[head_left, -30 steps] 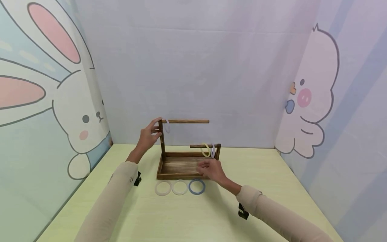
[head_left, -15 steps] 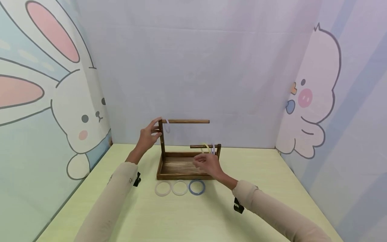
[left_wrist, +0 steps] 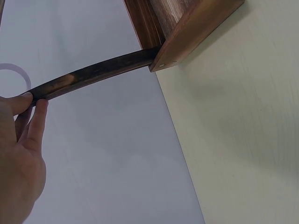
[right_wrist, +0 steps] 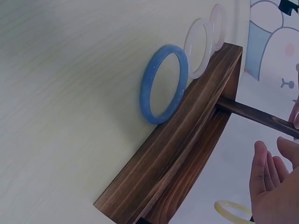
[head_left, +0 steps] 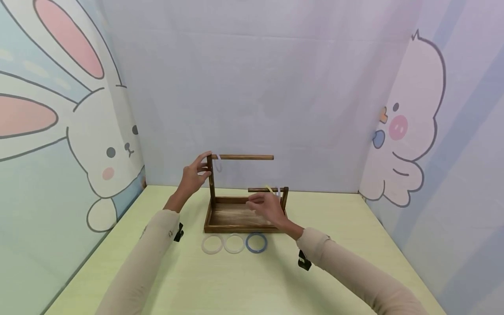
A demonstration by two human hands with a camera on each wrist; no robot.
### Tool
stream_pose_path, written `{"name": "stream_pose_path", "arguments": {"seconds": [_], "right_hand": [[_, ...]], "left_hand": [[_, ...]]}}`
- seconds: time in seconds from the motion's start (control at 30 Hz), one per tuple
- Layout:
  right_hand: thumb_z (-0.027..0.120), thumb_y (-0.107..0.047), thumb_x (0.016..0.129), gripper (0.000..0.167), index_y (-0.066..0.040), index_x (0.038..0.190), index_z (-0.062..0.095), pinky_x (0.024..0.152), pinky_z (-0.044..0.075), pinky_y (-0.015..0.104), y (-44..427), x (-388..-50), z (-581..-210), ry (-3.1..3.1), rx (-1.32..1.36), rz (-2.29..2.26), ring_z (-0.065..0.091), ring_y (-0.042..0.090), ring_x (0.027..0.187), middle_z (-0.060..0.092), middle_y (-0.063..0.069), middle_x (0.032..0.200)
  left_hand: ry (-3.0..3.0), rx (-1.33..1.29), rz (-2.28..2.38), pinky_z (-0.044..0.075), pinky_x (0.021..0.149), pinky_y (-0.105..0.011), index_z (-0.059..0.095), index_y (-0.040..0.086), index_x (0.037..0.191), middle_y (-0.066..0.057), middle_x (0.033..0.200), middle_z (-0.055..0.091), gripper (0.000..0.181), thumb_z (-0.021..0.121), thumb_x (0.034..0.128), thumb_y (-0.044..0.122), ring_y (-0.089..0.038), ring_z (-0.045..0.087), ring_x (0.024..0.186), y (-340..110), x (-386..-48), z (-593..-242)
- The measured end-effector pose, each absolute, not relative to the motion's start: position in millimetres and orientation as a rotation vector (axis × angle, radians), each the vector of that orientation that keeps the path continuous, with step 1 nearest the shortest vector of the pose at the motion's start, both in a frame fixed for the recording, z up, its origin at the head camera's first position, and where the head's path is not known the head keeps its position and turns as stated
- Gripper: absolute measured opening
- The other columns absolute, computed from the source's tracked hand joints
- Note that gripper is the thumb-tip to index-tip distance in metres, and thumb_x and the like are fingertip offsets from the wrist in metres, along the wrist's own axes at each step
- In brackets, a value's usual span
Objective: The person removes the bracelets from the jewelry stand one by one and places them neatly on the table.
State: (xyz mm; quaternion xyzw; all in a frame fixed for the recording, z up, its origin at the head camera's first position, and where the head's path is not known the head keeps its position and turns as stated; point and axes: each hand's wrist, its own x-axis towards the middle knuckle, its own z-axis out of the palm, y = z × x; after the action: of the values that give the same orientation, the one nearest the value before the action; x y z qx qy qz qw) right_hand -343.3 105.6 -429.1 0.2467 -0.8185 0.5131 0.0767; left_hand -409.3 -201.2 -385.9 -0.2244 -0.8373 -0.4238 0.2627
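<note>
At the upper left of a brown wooden bangle rack, my left hand grips the tall post between thumb and fingers. A pale bangle hangs on the upper bar near that hand. My right hand hovers over the rack's tray in front of the lower bar, holding nothing. In the right wrist view its thumb and fingers stand apart. A yellow bangle and a pale lilac bangle hang on the lower bar, partly hidden behind this hand.
On the pale yellow table, a pinkish bangle, a whitish bangle and a blue bangle lie in a row before the tray's front edge. A grey backdrop rises behind the rack.
My right hand has moved left and slightly up, from the tray's right front towards the lower bar, covering more of the hanging bangles. The left hand keeps its grip on the post.
</note>
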Motion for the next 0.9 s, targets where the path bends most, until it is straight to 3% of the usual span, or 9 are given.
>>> {"name": "stream_pose_path", "arguments": {"seconds": [0.43,0.83,0.9], "right_hand": [[0.079,-0.012,0.094,0.020,-0.003,0.112,0.079,0.075,0.064,0.030,92,-349,-419,-2.386,0.760,1.427,0.077,0.025,0.091,0.079,0.011,0.103],[0.075,-0.007,0.097,0.025,0.004,0.119,0.074,0.075,0.066,0.047,77,-353,-409,-2.362,0.783,1.621,0.076,0.040,0.092,0.077,0.021,0.105],[0.075,-0.009,0.097,0.025,0.003,0.119,0.074,0.075,0.066,0.044,75,-356,-410,-2.364,0.792,1.616,0.076,0.039,0.093,0.077,0.020,0.106]], "left_hand": [[-2.239,-0.617,-1.143,0.064,0.084,-0.047,0.048,0.025,0.156,-0.029,0.126,0.068,0.080,0.071,0.0908,-0.015,-0.041,0.072,0.109,-201,-409,-387],[-2.222,-0.621,-1.143,0.064,0.082,-0.048,0.050,0.024,0.154,-0.028,0.123,0.070,0.078,0.072,0.0902,-0.015,-0.041,0.073,0.107,-201,-407,-387],[-2.225,-0.618,-1.139,0.064,0.082,-0.048,0.049,0.025,0.154,-0.028,0.124,0.070,0.078,0.072,0.0905,-0.014,-0.041,0.073,0.107,-201,-408,-387]]}}
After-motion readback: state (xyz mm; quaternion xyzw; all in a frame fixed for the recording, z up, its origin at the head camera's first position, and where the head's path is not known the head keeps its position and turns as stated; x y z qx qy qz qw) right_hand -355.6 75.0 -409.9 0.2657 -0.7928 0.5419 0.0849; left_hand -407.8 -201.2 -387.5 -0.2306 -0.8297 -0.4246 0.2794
